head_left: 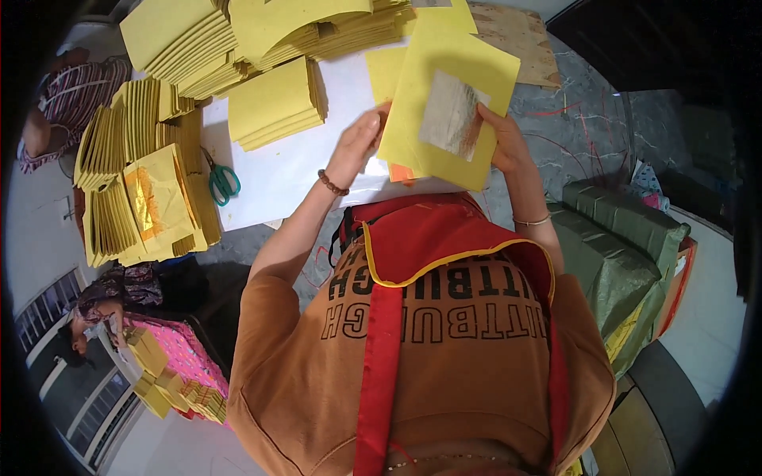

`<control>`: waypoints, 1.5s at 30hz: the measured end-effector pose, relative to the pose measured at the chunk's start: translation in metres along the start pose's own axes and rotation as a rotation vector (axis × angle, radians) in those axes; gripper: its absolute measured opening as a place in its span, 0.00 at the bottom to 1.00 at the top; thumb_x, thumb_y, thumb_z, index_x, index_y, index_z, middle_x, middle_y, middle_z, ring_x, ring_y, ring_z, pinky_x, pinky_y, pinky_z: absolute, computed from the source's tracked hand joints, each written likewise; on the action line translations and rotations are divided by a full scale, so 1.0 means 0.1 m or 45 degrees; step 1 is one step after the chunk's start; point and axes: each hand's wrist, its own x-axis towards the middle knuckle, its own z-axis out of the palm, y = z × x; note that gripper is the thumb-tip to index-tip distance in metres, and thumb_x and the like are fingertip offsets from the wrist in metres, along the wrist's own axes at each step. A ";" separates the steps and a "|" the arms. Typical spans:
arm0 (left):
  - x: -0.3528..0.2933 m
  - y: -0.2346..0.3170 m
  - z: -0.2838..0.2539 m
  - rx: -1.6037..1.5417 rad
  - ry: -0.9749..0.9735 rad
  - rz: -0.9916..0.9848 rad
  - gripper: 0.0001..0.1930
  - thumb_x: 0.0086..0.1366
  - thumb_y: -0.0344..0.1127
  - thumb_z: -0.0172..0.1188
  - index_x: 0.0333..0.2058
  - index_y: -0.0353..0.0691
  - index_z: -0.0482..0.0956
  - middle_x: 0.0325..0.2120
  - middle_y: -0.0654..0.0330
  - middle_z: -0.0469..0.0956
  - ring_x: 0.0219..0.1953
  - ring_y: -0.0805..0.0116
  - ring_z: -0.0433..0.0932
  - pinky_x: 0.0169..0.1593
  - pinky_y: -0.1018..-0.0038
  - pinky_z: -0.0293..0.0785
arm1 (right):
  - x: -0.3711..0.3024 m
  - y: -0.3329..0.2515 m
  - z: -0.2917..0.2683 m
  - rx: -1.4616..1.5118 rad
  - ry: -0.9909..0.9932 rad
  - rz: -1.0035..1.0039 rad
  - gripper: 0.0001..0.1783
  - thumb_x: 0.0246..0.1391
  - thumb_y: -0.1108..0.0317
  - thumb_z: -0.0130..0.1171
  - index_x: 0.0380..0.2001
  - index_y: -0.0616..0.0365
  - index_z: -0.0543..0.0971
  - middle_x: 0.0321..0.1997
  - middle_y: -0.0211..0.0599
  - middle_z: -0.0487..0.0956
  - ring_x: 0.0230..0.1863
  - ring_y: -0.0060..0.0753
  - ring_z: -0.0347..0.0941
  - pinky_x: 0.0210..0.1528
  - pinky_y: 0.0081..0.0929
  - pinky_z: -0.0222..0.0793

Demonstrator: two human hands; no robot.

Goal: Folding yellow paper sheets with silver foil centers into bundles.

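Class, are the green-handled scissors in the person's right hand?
No: the scissors lie on the table, and the right hand holds a yellow sheet with a silver patch.

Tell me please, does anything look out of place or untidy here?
Yes: thin red strings lie loose on the grey floor, right of the white table, like scattered leftovers. The yellow paper in the right hand shows no visible damage.

paper-craft workshop, yellow paper stacks (274, 103), scissors (224, 186), green-wrapped bundles (615, 246)
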 end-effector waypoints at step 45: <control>-0.07 -0.26 -0.04 0.670 0.069 0.320 0.12 0.59 0.35 0.55 0.39 0.36 0.75 0.30 0.58 0.76 0.33 0.70 0.71 0.35 0.77 0.65 | -0.35 0.21 -0.19 -1.535 -0.186 -0.504 0.10 0.51 0.67 0.52 0.33 0.61 0.76 0.29 0.44 0.75 0.31 0.36 0.71 0.36 0.30 0.63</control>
